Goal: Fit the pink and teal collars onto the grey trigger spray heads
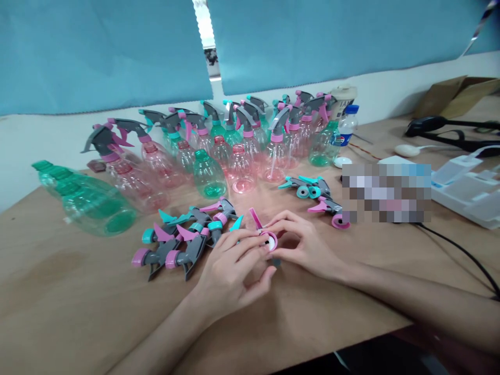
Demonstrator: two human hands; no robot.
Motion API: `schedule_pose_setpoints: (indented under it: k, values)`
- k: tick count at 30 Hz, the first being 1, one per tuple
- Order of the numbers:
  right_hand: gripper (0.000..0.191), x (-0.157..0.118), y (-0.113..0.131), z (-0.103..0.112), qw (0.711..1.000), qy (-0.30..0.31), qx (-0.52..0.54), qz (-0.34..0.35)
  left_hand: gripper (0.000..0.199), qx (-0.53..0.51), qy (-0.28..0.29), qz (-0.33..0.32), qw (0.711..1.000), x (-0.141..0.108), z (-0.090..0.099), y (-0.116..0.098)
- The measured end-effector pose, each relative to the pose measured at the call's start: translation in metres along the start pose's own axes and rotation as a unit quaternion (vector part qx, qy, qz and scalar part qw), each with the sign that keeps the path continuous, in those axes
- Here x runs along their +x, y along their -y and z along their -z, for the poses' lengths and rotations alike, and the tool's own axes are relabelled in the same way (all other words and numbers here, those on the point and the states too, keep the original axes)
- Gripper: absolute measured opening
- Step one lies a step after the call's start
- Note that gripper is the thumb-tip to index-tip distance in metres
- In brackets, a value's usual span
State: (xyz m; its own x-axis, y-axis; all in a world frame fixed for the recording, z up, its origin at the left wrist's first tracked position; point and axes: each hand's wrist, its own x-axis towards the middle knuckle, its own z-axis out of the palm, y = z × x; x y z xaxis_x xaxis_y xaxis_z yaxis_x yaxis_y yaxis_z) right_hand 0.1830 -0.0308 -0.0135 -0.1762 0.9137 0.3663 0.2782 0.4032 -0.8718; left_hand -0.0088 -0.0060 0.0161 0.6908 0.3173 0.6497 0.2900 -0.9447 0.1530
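A spray head with a pink collar (272, 241) and pink trigger is held between both hands, its round opening with a white inside facing the camera. My left hand (234, 265) has its fingers over the collar's left side and the grey body. My right hand (300, 242) pinches the collar from the right with thumb and fingers. Just left of my hands lies a pile of spray heads (191, 245) with pink or teal collars. A few more spray heads (322, 198) lie beyond my right hand.
Behind stand pink and green bottles, many with spray heads, including an open green bottle (211, 179). Green bottles (94, 203) stand at the left. A Pepsi bottle (347, 127), white power strip (464, 200), black cable (461, 247) and cardboard box (449, 101) are at the right.
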Motion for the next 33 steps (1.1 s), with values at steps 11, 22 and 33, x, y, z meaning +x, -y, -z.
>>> schedule_pose_setpoints:
  k: [11, 22, 33]
  values:
    - [0.023, -0.003, 0.002, -0.002, 0.999, 0.024, 0.046, -0.018, 0.007, 0.031, 0.021, 0.016, 0.999, 0.001, 0.001, -0.005]
    - [0.023, -0.002, 0.002, -0.001, 0.999, 0.026, 0.036, -0.022, 0.005, 0.054, 0.043, 0.033, 0.997, 0.003, 0.001, -0.007]
    - [0.022, -0.006, 0.0, -0.001, 0.999, 0.04, -0.029, -0.001, 0.009, 0.105, 0.073, 0.027, 0.991, 0.001, -0.003, -0.012]
